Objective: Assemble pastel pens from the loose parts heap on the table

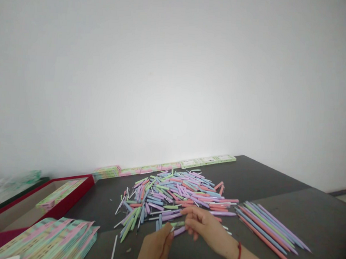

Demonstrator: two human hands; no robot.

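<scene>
Low in the middle, my left hand [155, 247] has its thumb and fingers closed around a small, slim piece, perhaps part of a pen; only its pale tip shows. My right hand [203, 228] is beside it, thumb and index finger curled together; whatever is between them is too small to make out. A light green pen piece [179, 224] appears in the gap between both hands; which hand touches it is unclear. Just beyond spreads a heap of pastel pen parts [175, 192] in purple, blue, green and coral, mixed with thin white refills.
Several long pointed pens [269, 229] lie side by side at right on the dark table [275, 186]. Flat printed boxes [150, 168] line the wall. A red box [84, 182] and stacked printed packs [51, 239] occupy the left. One white stick [113, 250] lies near the front.
</scene>
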